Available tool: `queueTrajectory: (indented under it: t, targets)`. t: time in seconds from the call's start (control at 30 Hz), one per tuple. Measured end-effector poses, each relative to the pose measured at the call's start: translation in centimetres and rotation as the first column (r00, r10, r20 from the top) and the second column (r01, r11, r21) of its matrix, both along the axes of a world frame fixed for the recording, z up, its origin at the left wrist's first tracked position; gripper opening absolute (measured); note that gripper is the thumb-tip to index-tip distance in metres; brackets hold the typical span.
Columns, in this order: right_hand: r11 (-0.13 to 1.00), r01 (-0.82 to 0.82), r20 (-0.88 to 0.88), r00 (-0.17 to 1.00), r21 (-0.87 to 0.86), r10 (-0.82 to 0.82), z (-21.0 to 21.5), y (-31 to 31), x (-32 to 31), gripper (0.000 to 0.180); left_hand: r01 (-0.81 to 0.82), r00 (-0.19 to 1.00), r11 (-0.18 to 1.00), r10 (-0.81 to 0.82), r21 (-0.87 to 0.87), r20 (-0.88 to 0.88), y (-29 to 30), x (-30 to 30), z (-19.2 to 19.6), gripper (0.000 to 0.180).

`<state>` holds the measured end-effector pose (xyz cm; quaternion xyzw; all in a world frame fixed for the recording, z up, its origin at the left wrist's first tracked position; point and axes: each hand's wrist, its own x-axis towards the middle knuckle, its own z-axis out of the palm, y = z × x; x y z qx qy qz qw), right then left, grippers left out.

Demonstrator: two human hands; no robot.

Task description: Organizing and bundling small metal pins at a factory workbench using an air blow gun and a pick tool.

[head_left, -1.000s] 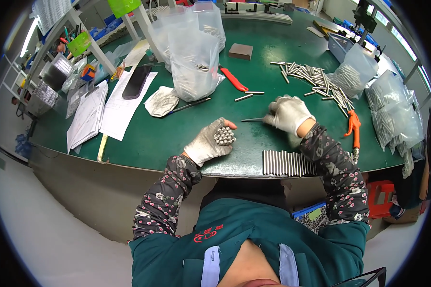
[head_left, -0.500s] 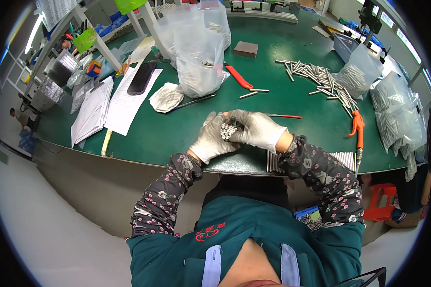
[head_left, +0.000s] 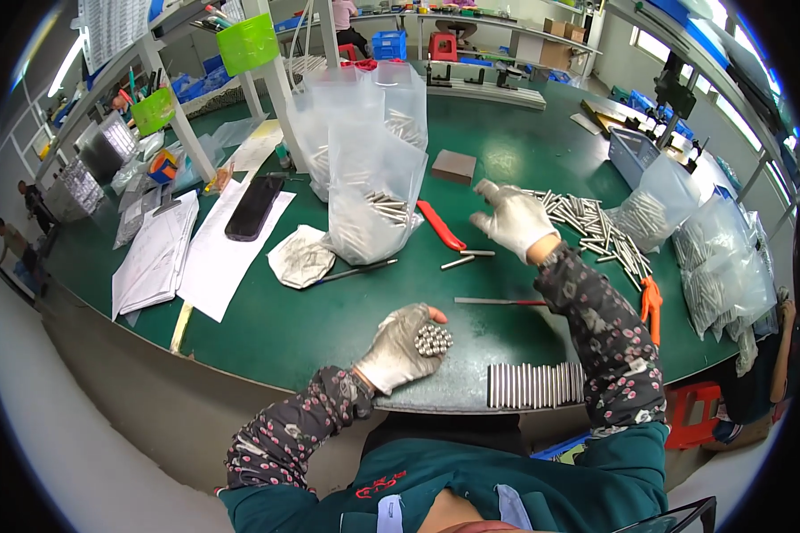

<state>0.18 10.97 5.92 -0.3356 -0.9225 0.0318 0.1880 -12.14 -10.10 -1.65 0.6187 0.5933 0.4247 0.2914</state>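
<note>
My left hand (head_left: 395,352), in a white work glove, is wrapped round a bundle of metal pins (head_left: 433,339) above the bench's front edge. The bundle's round ends face up and to the right. Farther out, my gloved right hand (head_left: 514,218) is held over the bench with its fingers apart and nothing visible in them. It is nearest to a heap of loose metal pins (head_left: 587,222) on its right. A neat row of pins (head_left: 535,386) lies side by side along the front edge. Two single pins (head_left: 458,262) rest near a red-handled tool (head_left: 441,226).
A thin file-like tool (head_left: 498,301) lies mid-bench. Clear bags of pins (head_left: 373,191) stand at the back, more bags (head_left: 724,262) at the right. An orange air gun (head_left: 651,306), a brown block (head_left: 453,166), a phone (head_left: 254,209), papers (head_left: 156,253) and a crumpled cloth (head_left: 300,258) surround the work area.
My hands have parted. The right let go of the bundle and moved out toward the loose pins; the left keeps the bundle. The view has tilted up, and the pin row shows more fully.
</note>
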Motion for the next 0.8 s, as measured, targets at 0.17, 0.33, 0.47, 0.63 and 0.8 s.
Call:
queueTrajectory:
  t: [0.17, 0.33, 0.47, 0.63, 0.8]
  targets:
    - [0.987, 0.16, 0.169, 0.974, -0.034, -0.152, -1.1, 6.0, -5.1, 0.064, 0.022, 0.996, 0.999, -0.024, -0.025, -0.085, 0.2, -0.1, 0.4, 0.042]
    - [0.952, 0.281, 0.29, 0.928, -0.124, -0.236, -3.0, 9.3, -8.5, 0.077, 0.088, 0.989, 0.99, -0.099, -0.11, -0.106, -0.3, -0.1, 0.1, 0.046]
    - [0.966, 0.249, 0.336, 0.918, -0.073, -0.211, -3.9, 10.1, -7.9, 0.062, 0.099, 0.988, 0.992, -0.107, -0.084, -0.108, -0.6, 0.2, -0.1, 0.045]
    - [0.975, 0.197, 0.251, 0.954, -0.1, -0.166, -1.2, 6.6, -3.3, 0.055, 0.041, 0.993, 0.995, -0.051, -0.092, -0.104, -0.2, 0.1, 0.4, 0.042]
    - [0.997, -0.042, 0.19, 0.981, 0.063, 0.029, -0.8, -1.9, 3.3, 0.064, -0.003, 0.994, 0.999, 0.007, 0.033, -0.108, 0.4, -0.3, 0.6, 0.033]
